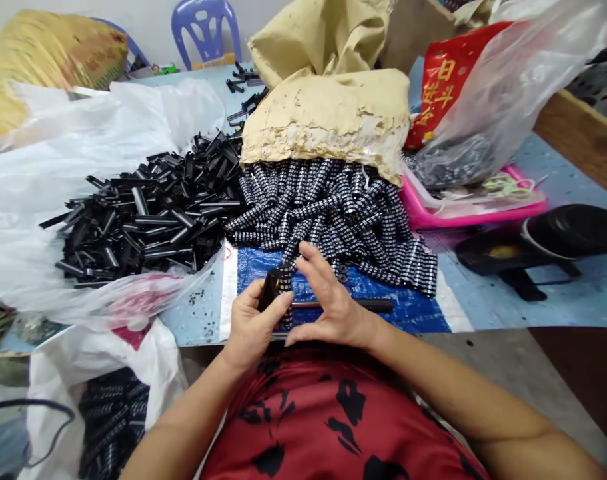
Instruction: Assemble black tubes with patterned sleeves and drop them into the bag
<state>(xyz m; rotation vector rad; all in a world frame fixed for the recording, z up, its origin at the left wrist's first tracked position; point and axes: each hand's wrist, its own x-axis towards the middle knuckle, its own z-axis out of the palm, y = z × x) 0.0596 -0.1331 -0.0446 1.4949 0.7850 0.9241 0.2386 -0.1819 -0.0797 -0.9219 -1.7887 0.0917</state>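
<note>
My left hand (253, 323) is closed around a black tube with rows of pale square marks (286, 283), held upright near the table's front edge. A plain dark piece shows beside the tube in the same grip; whether the two are joined I cannot tell. My right hand (330, 303) is open beside it, thumb and fingers spread apart. Behind both hands lies a heap of similar patterned tubes (328, 207), spilling from a beige sack (328, 117). A thin rod tool with a black handle (376, 305) lies on the blue sheet (308, 320), partly hidden by my right hand.
Left of the tubes is a pile of plain black plastic pieces (153, 220) on white plastic sheeting (18, 220). A pink tray (463, 217) and a black flask-like container (543, 240) stand to the right. Below left, a white sack (53, 367) holds more patterned tubes.
</note>
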